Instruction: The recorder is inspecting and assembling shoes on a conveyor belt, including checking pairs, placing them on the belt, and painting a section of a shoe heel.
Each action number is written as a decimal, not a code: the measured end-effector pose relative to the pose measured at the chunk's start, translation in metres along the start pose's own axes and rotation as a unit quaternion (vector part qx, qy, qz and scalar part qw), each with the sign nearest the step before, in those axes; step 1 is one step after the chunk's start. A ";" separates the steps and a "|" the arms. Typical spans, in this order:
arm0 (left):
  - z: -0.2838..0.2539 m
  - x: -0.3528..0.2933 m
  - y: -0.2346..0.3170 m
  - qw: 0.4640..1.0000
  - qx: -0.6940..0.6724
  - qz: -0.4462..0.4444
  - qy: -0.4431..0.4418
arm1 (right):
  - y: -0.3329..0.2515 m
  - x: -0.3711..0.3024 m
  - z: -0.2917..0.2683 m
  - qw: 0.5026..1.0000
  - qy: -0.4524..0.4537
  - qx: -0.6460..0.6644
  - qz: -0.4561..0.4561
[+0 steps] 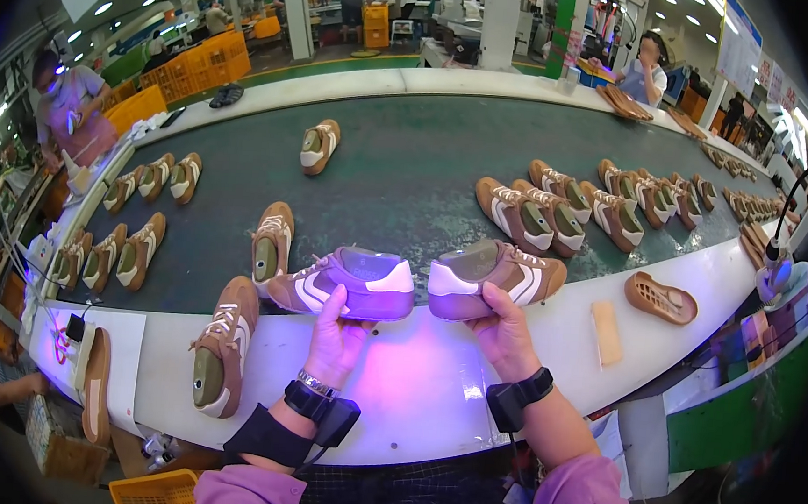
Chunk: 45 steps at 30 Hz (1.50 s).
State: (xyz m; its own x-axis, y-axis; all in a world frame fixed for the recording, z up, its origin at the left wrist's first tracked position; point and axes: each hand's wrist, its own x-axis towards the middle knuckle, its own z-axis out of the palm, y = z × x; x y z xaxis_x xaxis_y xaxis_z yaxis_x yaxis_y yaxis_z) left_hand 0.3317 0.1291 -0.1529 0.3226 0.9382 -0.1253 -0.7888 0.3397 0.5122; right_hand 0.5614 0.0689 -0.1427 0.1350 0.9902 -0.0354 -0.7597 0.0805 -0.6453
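Observation:
Two brown sneakers with white stripes are held up heel to heel over the white work ledge (421,403). My left hand (334,341) is closed around the sole and side of the left sneaker (350,286), which points left. The right sneaker (496,282) points right, with my right hand (501,338) gripping its heel end and my thumb on its side. Violet light falls on the left sneaker and the ledge below. Beside my left hand, one sneaker (224,347) rests on the ledge and another (272,243) stands at the belt's near edge.
Sneakers stand in groups on the green belt (381,185), to the left and right. A lone sneaker (320,146) sits mid-belt. On the ledge lie a brown sole (661,298), a tan strip (606,334) and another sole (97,385). A lamp (778,269) stands right. Co-workers are beyond.

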 end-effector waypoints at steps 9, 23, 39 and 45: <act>-0.004 0.001 -0.009 1.000 -0.003 -0.008 -0.012 | 0.003 -0.007 0.011 1.000 0.014 0.011 0.020; 0.000 0.001 -0.015 1.000 -0.009 -0.014 0.000 | 0.007 -0.005 0.007 0.999 0.017 0.032 0.023; 0.003 0.004 -0.022 1.000 -0.005 -0.011 -0.003 | 0.006 -0.004 -0.001 0.999 0.020 0.035 0.024; 0.007 0.004 -0.023 1.000 0.003 0.010 -0.007 | 0.005 -0.004 -0.001 0.999 0.012 0.027 0.018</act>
State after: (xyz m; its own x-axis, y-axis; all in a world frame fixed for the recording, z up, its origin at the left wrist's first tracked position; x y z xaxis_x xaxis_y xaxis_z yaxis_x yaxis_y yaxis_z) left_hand 0.3547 0.1247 -0.1587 0.3141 0.9439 -0.1021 -0.7921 0.3198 0.5199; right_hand 0.5583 0.0655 -0.1468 0.1211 0.9896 -0.0771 -0.7973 0.0507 -0.6014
